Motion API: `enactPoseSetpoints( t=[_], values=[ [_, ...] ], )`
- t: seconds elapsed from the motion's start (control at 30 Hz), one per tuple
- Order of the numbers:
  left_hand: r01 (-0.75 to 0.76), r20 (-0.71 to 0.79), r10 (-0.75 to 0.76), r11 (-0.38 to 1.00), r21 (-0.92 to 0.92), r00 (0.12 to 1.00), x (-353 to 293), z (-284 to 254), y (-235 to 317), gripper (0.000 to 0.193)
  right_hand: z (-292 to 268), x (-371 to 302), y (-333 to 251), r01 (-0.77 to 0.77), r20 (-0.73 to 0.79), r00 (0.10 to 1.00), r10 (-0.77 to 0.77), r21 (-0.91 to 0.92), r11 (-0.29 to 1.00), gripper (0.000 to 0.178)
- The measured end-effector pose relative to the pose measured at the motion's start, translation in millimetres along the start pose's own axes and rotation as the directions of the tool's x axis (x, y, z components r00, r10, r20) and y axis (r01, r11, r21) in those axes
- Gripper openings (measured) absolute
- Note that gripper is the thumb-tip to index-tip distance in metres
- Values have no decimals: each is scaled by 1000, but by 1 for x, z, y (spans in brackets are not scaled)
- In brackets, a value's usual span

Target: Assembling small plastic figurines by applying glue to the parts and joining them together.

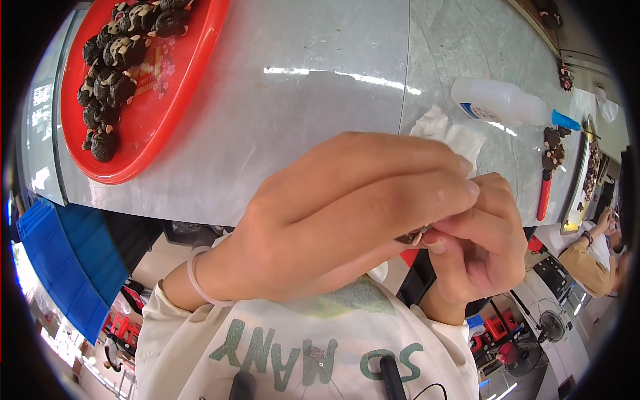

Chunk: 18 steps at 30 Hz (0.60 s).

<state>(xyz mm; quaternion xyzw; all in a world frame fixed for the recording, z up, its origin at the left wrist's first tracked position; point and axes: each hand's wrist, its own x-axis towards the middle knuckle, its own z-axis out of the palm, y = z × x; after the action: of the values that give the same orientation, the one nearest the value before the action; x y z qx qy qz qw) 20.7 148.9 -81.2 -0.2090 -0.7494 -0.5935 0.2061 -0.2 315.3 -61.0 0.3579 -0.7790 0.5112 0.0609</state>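
Observation:
My left hand (347, 207) is closed in front of my chest, with a pale band on its wrist. Its fingers wrap around a small dark brown figurine (404, 238), of which only a bit with a pale edge shows. My right hand (483, 247) meets it there, thumb and fingers pinched at the same figurine. The rest of the piece is hidden behind my left fingers. At the far left, a red tray (150, 150) bears several dark monkey-like figurines (123, 50) with pale faces and limbs, bunched along its left side.
Beyond my right hand, a crumpled white tissue (450, 133) lies on the grey table (320, 133). A translucent bottle with a blue tip (497, 100) lies farther right, near dark figurines (553, 148) and a red-handled tool (545, 197). Another person (593, 257) sits at the right edge.

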Motion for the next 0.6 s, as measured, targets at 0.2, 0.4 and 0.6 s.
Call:
enactPoseSetpoints(
  t=[0.2,0.4,0.6],
  values=[
    [41,10,-41,998,-52,999,0,-3,0,40,2,-1,0,-29,-20,999,29,12,1000,17],
    [103,54,-99,992,-73,994,-1,-4,2,43,6,0,1,-19,-92,996,17,-22,1000,27],
    [132,76,-124,985,-109,989,2,-6,3,41,2,0,-1,5,-23,1000,-5,-29,1000,22]
  ],
)
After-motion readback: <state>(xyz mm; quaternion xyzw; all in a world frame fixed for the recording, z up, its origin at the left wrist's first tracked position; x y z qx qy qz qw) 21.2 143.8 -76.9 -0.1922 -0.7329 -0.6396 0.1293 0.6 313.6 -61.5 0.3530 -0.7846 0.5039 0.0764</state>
